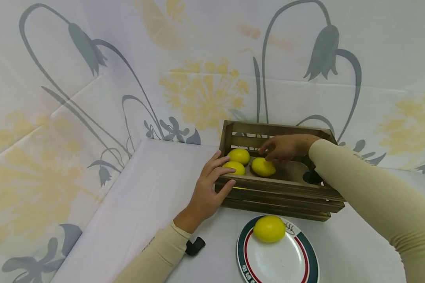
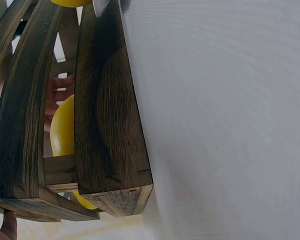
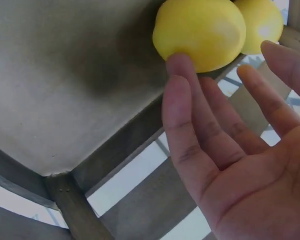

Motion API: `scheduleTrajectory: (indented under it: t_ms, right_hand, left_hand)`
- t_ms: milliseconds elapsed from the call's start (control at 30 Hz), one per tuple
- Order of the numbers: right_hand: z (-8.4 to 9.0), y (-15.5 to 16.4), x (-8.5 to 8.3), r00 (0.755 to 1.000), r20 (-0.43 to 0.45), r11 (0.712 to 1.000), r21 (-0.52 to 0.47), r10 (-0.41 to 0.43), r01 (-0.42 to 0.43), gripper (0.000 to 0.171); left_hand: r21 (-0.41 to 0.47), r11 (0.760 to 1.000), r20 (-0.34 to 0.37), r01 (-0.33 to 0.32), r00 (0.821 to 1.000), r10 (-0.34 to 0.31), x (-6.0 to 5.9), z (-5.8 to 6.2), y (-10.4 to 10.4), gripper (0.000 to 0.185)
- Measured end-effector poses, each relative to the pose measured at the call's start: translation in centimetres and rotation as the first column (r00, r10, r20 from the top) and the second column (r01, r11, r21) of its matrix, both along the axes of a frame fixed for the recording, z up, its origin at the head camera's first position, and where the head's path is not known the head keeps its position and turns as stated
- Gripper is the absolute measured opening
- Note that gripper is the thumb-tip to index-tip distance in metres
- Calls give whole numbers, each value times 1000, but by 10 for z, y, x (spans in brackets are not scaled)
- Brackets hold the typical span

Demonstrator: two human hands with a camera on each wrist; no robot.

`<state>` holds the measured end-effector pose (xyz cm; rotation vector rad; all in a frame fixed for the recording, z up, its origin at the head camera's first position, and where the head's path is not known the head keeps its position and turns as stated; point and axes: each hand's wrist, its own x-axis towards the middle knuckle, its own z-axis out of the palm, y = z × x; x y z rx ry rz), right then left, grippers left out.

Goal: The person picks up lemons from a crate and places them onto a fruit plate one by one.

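Note:
A slatted wooden crate (image 1: 279, 192) holds three lemons at its left end. My right hand (image 1: 285, 148) reaches inside, fingers lightly bent, with fingertips right at the nearest lemon (image 1: 263, 167); the right wrist view shows that lemon (image 3: 200, 32) in front of the fingertips and the palm holding nothing. Two more lemons, one at the back (image 1: 239, 156) and one at the front (image 1: 235, 168), lie along the left end. My left hand (image 1: 207, 192) rests on the crate's left front corner, its extended fingers over the rim and its thumb (image 2: 9, 225) at the corner.
In front of the crate stands a white plate (image 1: 279, 261) with a green and red rim, bearing another lemon (image 1: 269, 228). White cloth (image 1: 156, 177) covers the table, and a flower-printed curtain (image 1: 205, 39) hangs behind. Black wrist-camera pieces show by both cuffs.

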<state>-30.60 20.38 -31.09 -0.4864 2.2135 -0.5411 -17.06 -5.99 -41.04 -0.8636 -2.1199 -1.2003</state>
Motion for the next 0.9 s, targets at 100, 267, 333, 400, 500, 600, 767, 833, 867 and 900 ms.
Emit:
scheduleTrajectory:
  t_ms: [100,267,333,400,500,600,767,833,867,900]
  right_hand:
    - [-1,-1,0,1000,24,1000,24,5,-5,54]
    - [-3,-3,1,999,39,999,43,-16,14,55]
    - [-4,-4,3,998,50,999,45,-26,24,57]
    - [-6,-5,5,998,56,998,53,-26,23,59]
    - [-8,-8,9,998,60,999,49,-19,16,62]
    - [-10,-12,10,999,43,999,42,-16,14,64]
    - [-14,-16,10,1000,20,1000,31,1,-1,66]
    - [-16,-18,10,1000,18,1000,22,8,-8,65]
    - [-16,-19,9,1000,21,1000,17,7,-7,64]
    - [-17,-19,9,1000,21,1000,14,8,-8,64]
  left_hand:
    - [0,1000,0,-2,1000,2,0,1,-1,29]
    - [0,1000,-1,-5,1000,5,0,1,-1,29]
    - [-4,1000,-4,-4,1000,4,0,0,-1,28]
    - [-9,1000,-8,-1,1000,1,0,0,-1,28]
    - [-14,1000,-9,0,1000,0,0,0,-1,28]
    - [-14,1000,-7,-4,1000,3,0,0,-1,28]
    - [-17,1000,-7,-7,1000,7,0,0,-2,28]
    - [-18,1000,-9,-6,1000,6,-1,0,-2,27]
    - [-18,1000,-13,-6,1000,6,-1,0,-2,27]
    - [-17,1000,-17,-5,1000,5,-1,0,-2,26]
